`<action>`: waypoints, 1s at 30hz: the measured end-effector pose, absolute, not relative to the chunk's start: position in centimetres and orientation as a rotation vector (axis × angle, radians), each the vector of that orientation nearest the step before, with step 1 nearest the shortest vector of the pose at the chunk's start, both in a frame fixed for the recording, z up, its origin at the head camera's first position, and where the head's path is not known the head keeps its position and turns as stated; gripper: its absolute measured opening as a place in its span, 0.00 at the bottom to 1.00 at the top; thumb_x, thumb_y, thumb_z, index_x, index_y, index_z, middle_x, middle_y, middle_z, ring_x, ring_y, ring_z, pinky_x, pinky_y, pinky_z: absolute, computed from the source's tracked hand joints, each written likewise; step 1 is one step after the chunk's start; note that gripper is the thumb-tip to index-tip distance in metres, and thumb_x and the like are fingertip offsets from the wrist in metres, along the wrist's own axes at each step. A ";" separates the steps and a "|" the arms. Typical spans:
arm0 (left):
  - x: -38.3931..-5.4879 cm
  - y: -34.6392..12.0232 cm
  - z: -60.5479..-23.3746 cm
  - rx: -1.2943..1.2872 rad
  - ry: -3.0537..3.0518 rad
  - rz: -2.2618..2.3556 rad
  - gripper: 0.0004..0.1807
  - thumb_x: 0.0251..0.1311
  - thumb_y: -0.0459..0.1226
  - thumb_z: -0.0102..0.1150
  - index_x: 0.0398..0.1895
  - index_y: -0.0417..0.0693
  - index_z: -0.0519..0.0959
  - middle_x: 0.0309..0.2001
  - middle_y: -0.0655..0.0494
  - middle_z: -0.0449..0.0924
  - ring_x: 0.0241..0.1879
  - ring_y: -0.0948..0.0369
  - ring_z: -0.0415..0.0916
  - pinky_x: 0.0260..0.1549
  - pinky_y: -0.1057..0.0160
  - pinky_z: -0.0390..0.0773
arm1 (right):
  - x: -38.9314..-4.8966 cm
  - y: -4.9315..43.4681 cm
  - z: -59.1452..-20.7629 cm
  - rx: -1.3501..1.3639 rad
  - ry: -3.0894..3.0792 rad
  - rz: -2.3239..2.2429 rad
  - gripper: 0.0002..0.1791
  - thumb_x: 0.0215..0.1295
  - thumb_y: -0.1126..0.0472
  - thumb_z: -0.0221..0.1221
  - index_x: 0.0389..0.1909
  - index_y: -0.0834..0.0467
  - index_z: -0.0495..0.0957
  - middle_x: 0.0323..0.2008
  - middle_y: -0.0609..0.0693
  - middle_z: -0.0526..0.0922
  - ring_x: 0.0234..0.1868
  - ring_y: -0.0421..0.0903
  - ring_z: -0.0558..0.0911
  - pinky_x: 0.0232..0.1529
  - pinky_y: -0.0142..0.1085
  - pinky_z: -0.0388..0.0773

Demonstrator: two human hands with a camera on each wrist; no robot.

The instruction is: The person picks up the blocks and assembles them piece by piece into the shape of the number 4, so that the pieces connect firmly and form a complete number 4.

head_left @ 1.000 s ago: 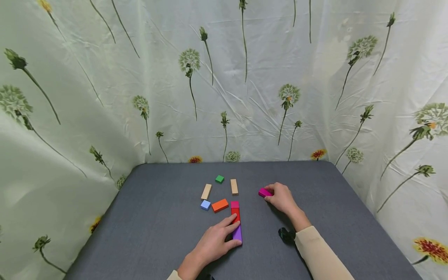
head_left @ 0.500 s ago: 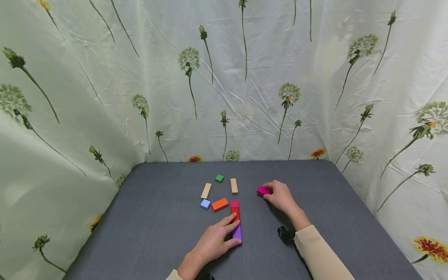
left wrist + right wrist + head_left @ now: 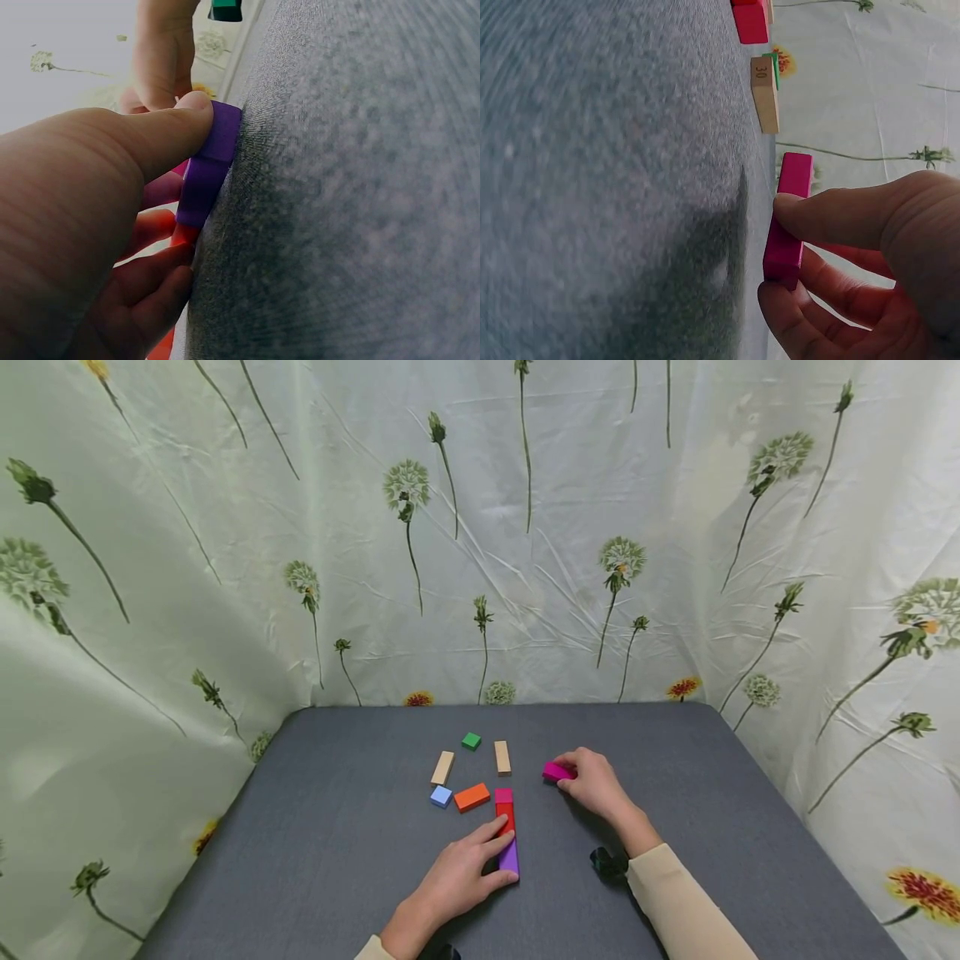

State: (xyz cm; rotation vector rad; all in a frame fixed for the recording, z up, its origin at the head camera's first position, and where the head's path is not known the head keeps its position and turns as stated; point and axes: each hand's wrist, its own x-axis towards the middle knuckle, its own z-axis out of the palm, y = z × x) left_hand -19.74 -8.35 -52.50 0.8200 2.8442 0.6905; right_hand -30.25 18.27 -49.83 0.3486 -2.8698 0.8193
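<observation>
A row of blocks lies end to end on the grey table: a pink block (image 3: 503, 796) at the far end, a red block (image 3: 506, 811) in the middle and a purple block (image 3: 510, 862) nearest me. My left hand (image 3: 457, 878) holds the row, its thumb against the near end of the purple block and its fingers on the red block and where the two meet. To the right of the row, my right hand (image 3: 596, 783) pinches a magenta block (image 3: 786, 244) between thumb and fingers. In the right wrist view this block is raised over the table, above a shadow.
Left of the row are an orange block (image 3: 472, 797) and a small blue block (image 3: 441, 797). Farther back lie two plain wooden blocks, one left (image 3: 442, 767) and one right (image 3: 502, 757), and a green block (image 3: 471, 741). A flowered curtain (image 3: 540, 568) surrounds the table (image 3: 337, 827).
My right hand has carried the magenta block a little to the left, toward the row. My left hand and the blocks on the table stay where they were.
</observation>
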 end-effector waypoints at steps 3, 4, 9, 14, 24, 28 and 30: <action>-19.8 -8.3 -52.5 0.820 2.842 0.691 0.36 0.64 0.59 0.61 0.72 0.59 0.71 0.76 0.62 0.60 0.68 0.57 0.67 0.58 0.44 0.73 | -30.2 17.9 -49.9 0.361 -2.860 0.825 0.17 0.57 0.65 0.72 0.48 0.56 0.87 0.40 0.51 0.81 0.38 0.47 0.79 0.42 0.46 0.77; -19.8 -8.3 -52.5 0.819 2.841 0.690 0.36 0.64 0.59 0.61 0.72 0.59 0.71 0.76 0.62 0.60 0.68 0.57 0.67 0.58 0.44 0.73 | -30.2 17.8 -49.9 0.361 -2.858 0.827 0.17 0.57 0.65 0.72 0.48 0.56 0.87 0.40 0.51 0.81 0.38 0.47 0.79 0.42 0.46 0.77; -19.7 -8.3 -52.4 0.813 2.843 0.685 0.36 0.63 0.59 0.62 0.72 0.60 0.71 0.76 0.62 0.60 0.68 0.57 0.67 0.58 0.45 0.73 | -29.9 16.9 -49.8 0.354 -2.874 0.847 0.17 0.57 0.65 0.72 0.48 0.55 0.87 0.39 0.49 0.81 0.38 0.45 0.78 0.42 0.45 0.77; -19.7 -8.3 -52.5 0.825 2.854 0.676 0.36 0.63 0.59 0.62 0.72 0.60 0.71 0.75 0.62 0.60 0.68 0.57 0.67 0.58 0.45 0.73 | -29.5 16.2 -49.6 0.393 -2.866 0.856 0.16 0.56 0.66 0.72 0.47 0.55 0.87 0.37 0.47 0.80 0.37 0.45 0.78 0.42 0.45 0.77; -19.7 -8.3 -52.4 0.833 2.862 0.672 0.35 0.63 0.58 0.63 0.72 0.58 0.71 0.76 0.61 0.60 0.68 0.57 0.67 0.58 0.45 0.73 | -29.1 15.2 -49.7 0.475 -2.855 0.837 0.16 0.55 0.68 0.73 0.46 0.55 0.87 0.35 0.46 0.80 0.35 0.43 0.76 0.40 0.44 0.76; -19.7 -8.2 -52.4 0.830 2.858 0.674 0.35 0.64 0.58 0.63 0.72 0.58 0.71 0.76 0.61 0.60 0.68 0.57 0.67 0.58 0.45 0.73 | -29.1 14.8 -49.9 0.504 -2.862 0.810 0.17 0.55 0.67 0.73 0.46 0.54 0.87 0.35 0.45 0.79 0.34 0.43 0.76 0.40 0.43 0.76; -19.7 -8.2 -52.4 0.832 2.858 0.675 0.35 0.64 0.57 0.63 0.72 0.58 0.71 0.76 0.61 0.60 0.68 0.57 0.67 0.58 0.46 0.73 | -29.0 14.6 -50.0 0.524 -2.865 0.799 0.17 0.55 0.67 0.73 0.46 0.54 0.87 0.35 0.44 0.79 0.34 0.42 0.76 0.40 0.42 0.76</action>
